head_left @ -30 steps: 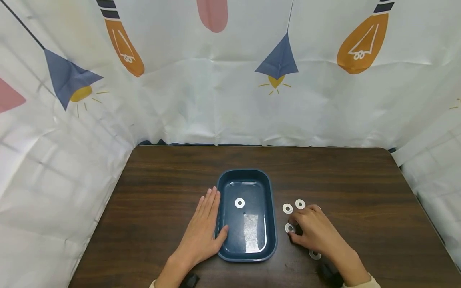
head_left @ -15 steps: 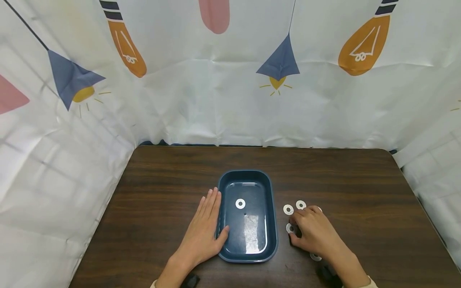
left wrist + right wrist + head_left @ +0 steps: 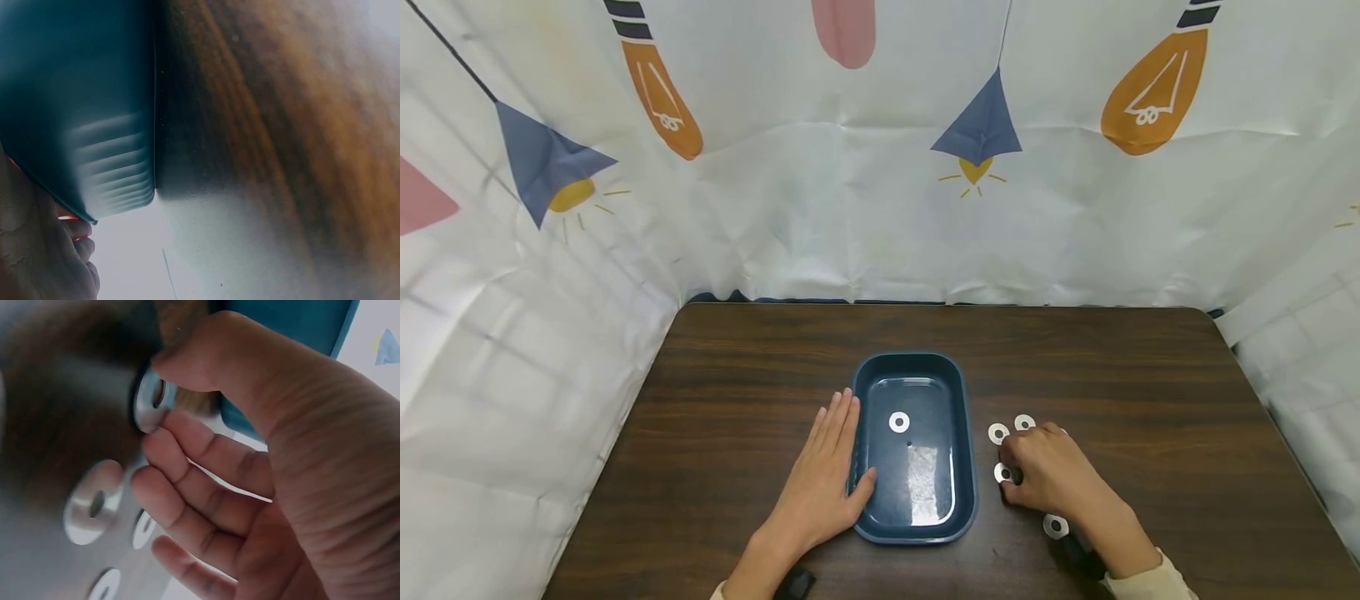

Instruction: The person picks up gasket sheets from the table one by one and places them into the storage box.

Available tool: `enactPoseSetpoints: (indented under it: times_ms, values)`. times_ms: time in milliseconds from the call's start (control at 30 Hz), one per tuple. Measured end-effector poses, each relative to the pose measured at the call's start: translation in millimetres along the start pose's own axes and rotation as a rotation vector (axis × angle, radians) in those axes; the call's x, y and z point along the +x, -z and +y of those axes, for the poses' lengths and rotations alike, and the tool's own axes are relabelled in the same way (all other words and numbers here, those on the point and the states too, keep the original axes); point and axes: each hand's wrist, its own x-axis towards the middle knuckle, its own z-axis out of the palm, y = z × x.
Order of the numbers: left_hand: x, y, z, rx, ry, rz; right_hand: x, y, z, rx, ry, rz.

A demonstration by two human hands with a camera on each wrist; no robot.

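Note:
A dark blue rectangular tray (image 3: 917, 392) stands on the table with one flat metal washer (image 3: 899, 422) lying in it. Against the tray's left side rests my left hand (image 3: 822, 479), fingers straight along the rim and thumb over the edge. To the right of the tray, my right hand (image 3: 1056, 471) bends over a washer (image 3: 1002, 473). The right wrist view puts that washer (image 3: 147, 412) between the thumb tip and the first fingertips, which pinch its opposite edges. Part of it is hidden by the fingers in the head view.
Two washers, one at the left (image 3: 997, 433) and one beside it (image 3: 1024, 422), lie beyond the right hand. Another washer (image 3: 1056, 526) is near the right wrist. The dark wooden table (image 3: 737, 358) backs onto a white patterned curtain (image 3: 842, 208).
My right hand has shifted slightly at the washer, its knuckles closing up and the wrist moving, so the washer near the wrist shows more fully. My left hand stays on the tray.

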Motion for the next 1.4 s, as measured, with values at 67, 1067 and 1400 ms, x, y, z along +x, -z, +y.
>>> enactPoseSetpoints:
  times_ms: [67, 1067, 1400]
  values:
    - [0.1, -0.2, -0.2, 0.001, 0.001, 0.002, 2.6, 2.0, 0.4, -0.004, 0.021, -0.015]
    - [-1.0, 0.2, -0.7, -0.022, -0.028, 0.013, -5.4, -22.3, 2.1, -0.001, 0.114, 0.202]
    - [0.6, 0.9, -0.3, -0.011, -0.018, 0.007, -6.3, -14.8, 3.7, 0.035, 0.098, 0.267]
